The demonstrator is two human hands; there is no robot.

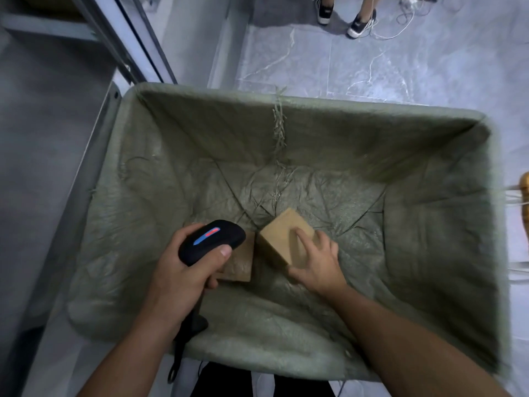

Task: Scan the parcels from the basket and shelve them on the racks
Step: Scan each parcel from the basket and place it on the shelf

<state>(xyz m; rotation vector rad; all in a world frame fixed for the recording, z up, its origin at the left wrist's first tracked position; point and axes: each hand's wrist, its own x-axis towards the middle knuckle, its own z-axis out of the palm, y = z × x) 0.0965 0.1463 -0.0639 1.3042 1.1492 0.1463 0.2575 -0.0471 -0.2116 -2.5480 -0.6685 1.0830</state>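
At six o'clock, nearest the camera, two bare forearms are reached down into the basket (429, 196). The scanner (211, 239) is gripped in the left hand (183, 270) at about seven o'clock, with the fingers wrapped round its handle and the thumb laid by its head. A blue and red light is shown on its top. Just right of it, near the centre, the parcel (283, 239) is held by the right hand (317, 262), thumb at the near edge and fingers spread over the top face. It is tipped up on one edge on the basket floor. A second parcel (240, 262) lies flat, half hidden under the scanner; whether the two touch cannot be told. No label can be made out, possibly because of blur.

A slip is judged the main risk, since the grip is one-handed on smooth card and the lift out of a deep basket is long. A failed scan is also likely if the label is turned away from the scanner.

At nine o'clock the rack (86, 179) stands against the basket, and a corner could be knocked on it. At one o'clock, shoes (357, 25) and cables (400, 24) are seen on the floor, and a trip could follow.
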